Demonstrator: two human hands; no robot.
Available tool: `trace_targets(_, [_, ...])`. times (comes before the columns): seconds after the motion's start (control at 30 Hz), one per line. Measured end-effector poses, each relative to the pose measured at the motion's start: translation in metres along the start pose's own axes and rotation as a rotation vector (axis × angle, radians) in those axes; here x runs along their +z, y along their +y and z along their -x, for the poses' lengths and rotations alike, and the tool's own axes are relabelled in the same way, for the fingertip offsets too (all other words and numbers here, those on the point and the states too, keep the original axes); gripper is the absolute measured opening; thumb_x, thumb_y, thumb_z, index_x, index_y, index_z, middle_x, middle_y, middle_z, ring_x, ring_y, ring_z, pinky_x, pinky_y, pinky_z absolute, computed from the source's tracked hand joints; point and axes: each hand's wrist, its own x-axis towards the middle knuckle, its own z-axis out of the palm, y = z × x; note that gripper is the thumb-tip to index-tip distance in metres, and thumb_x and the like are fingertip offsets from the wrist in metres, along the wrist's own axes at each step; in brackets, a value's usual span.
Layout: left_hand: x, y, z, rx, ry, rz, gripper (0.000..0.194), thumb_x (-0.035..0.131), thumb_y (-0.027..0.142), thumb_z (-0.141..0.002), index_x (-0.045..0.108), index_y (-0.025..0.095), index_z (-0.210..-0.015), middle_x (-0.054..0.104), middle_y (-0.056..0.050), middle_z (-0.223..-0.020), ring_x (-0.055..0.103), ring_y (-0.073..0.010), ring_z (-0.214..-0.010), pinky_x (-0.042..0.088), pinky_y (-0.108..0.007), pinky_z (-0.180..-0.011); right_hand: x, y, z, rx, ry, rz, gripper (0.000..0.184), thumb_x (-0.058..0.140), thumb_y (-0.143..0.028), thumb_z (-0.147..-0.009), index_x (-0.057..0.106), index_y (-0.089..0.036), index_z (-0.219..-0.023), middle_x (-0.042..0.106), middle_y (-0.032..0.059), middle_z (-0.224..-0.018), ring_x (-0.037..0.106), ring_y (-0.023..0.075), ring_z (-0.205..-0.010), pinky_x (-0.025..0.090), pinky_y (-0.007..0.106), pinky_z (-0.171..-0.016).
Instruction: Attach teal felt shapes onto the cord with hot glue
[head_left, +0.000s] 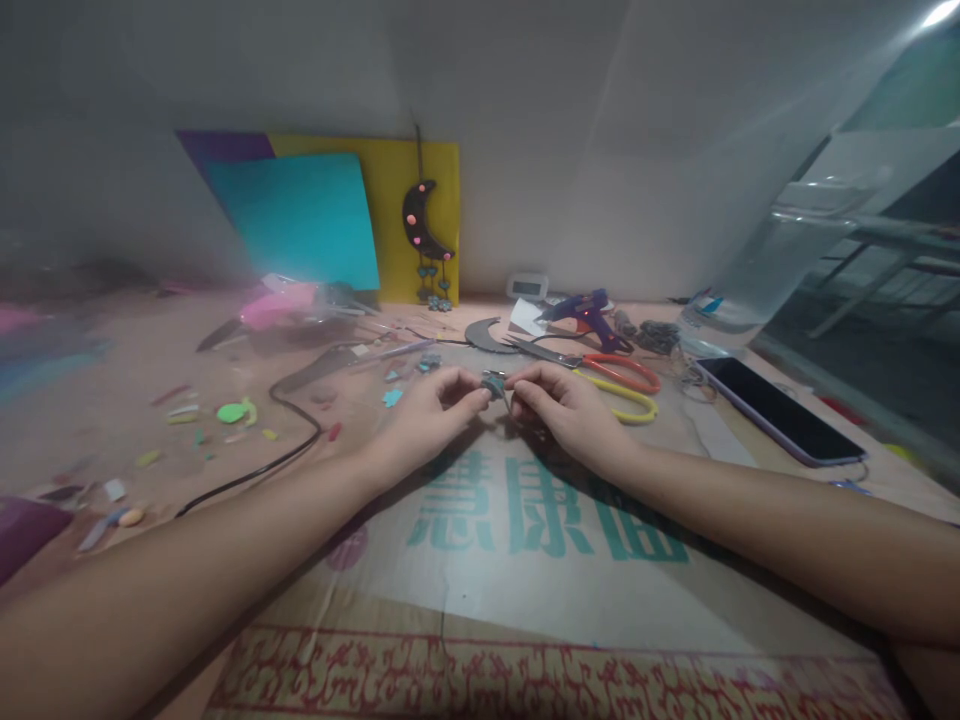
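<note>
My left hand (446, 398) pinches a small grey-blue piece (493, 383) between thumb and fingertips, over the middle of the table. My right hand (555, 400) is closed in a pinch at the other side of the same piece; what looks like a thin cord hangs there, too small to make out surely. Just behind the hands lie a dark crescent cutout (491, 336) and open scissors (600, 370) with red and yellow handles. Small blue paper cutouts (391, 398) rest left of my left hand.
A purple glue gun (589, 312) lies at the back, a phone (780, 410) at right. A decorated moon hanging (420, 225) leans on yellow card (322, 150) beside a turquoise sheet (300, 220). A black cable (259, 475) crosses the left among scraps. A plastic container (772, 270) stands back right.
</note>
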Motion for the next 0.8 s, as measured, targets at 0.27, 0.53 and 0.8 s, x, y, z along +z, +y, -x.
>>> trace_targets(0.27, [-0.0004, 0.0053, 0.0004, -0.005, -0.006, -0.006, 0.017, 0.056, 0.032, -0.087, 0.06, 0.016, -0.082, 0.064, -0.003, -0.082, 0.059, -0.0172, -0.079, 0.046, -0.029, -0.072, -0.0013, -0.0021, -0.002, -0.09, 0.064, 0.014, 0.007, 0.06, -0.021, -0.083, 0.055, -0.018, -0.087, 0.062, 0.0013, -0.085, 0.06, 0.0142, -0.08, 0.048, 0.029, -0.073])
trace_targets(0.53, [0.0, 0.0055, 0.001, -0.018, -0.01, 0.001, 0.016, 0.057, 0.031, -0.087, 0.059, 0.016, -0.081, 0.063, -0.002, -0.081, 0.059, -0.016, -0.078, 0.045, -0.027, -0.071, -0.0007, 0.0035, -0.0015, -0.08, 0.048, 0.056, 0.007, 0.05, -0.023, -0.089, 0.051, -0.02, -0.094, 0.055, -0.0006, -0.083, 0.053, 0.0123, -0.071, 0.044, 0.025, -0.063])
trace_targets(0.8, [-0.001, 0.0065, 0.0024, 0.004, -0.045, -0.029, 0.018, 0.057, 0.032, -0.087, 0.06, 0.015, -0.081, 0.062, -0.002, -0.08, 0.057, -0.0158, -0.077, 0.042, -0.027, -0.07, -0.0007, 0.0002, -0.0003, 0.001, -0.03, 0.063, 0.025, 0.052, -0.042, -0.091, 0.06, -0.019, -0.095, 0.052, -0.0041, -0.067, 0.047, 0.0108, -0.055, 0.038, 0.024, -0.051])
